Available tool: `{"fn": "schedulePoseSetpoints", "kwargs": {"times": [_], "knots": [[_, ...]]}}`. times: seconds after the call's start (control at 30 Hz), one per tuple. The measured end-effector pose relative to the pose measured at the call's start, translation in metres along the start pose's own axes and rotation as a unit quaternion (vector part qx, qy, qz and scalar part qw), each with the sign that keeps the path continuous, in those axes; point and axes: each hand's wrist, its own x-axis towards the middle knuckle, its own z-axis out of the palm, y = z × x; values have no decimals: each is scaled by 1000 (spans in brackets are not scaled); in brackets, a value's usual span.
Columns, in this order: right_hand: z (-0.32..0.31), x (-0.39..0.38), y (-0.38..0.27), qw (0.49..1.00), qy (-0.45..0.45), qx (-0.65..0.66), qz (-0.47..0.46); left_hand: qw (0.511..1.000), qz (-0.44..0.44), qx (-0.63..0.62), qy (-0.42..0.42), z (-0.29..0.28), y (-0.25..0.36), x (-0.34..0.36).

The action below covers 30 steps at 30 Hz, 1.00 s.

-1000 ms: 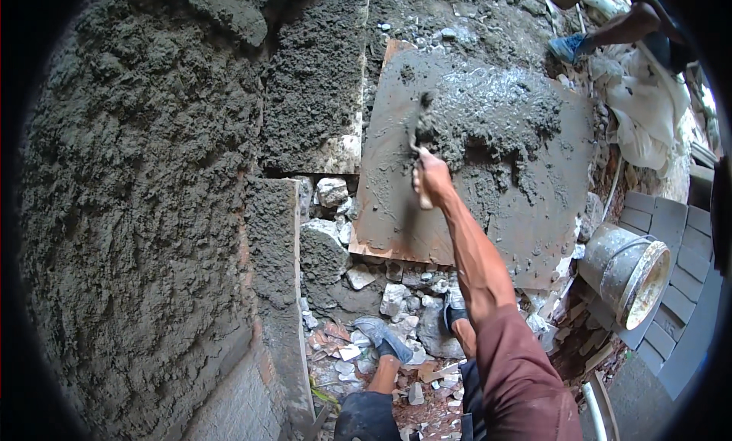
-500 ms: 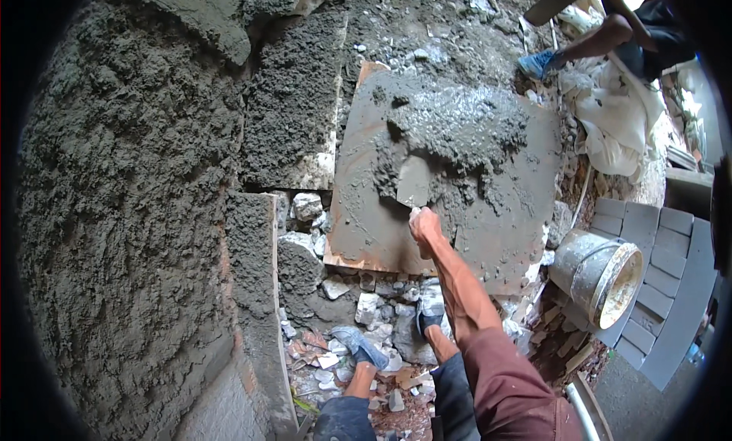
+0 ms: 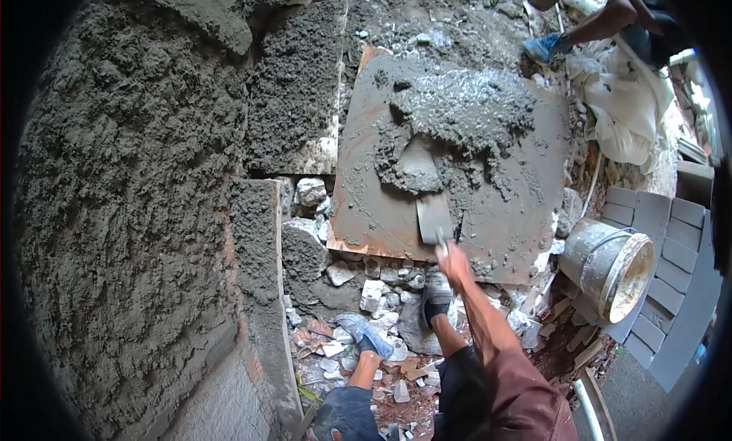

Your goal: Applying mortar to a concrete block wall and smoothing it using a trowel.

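My right hand (image 3: 454, 262) is closed round the handle of a flat trowel (image 3: 435, 218). Its blade lies over the near part of a mortar-smeared board (image 3: 358, 226). Just beyond the blade sits a heap of wet grey mortar (image 3: 469, 109), with a scooped, smoothed hollow on its near side. The trowel's blade is apart from the main heap and carries no large lump that I can see. My left hand does not show.
Rough wet mortar covers the wall (image 3: 130, 181) at left, with a straight edging strip (image 3: 284, 319) beside it. A splattered bucket (image 3: 608, 267) leans near grey blocks (image 3: 663, 281) at right. Rubble (image 3: 374, 296) lies round my feet. Another person's blue shoe (image 3: 543, 49) and white sacks (image 3: 621, 124) are at far right.
My right hand has drawn the trowel back toward me, out of the mortar to the board's near edge. A smoothed hollow shows where the blade was.
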Motion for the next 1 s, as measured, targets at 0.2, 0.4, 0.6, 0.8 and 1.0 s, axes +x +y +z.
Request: {"fn": "schedulePoseSetpoints", "kwargs": {"times": [0.2, 0.4, 0.6, 0.8, 1.0], "knots": [[-9, 61, -119, 996, 62, 34, -63, 999, -12, 8, 52, 85, -67, -28], [-37, -30, -131, 971, 96, 153, -154, 987, -71, -75, -125, -42, -5, 3], [-123, -59, -107, 906, -71, 418, 2, 968, 62, -192, -150, -69, 83, 4], [-147, -149, -178, 863, -46, 502, -35, 931, 48, -315, -180, -165, 80, 25], [-237, -211, -208, 793, -74, 604, -33, 815, 68, -528, -229, -264, 48, 71]]}}
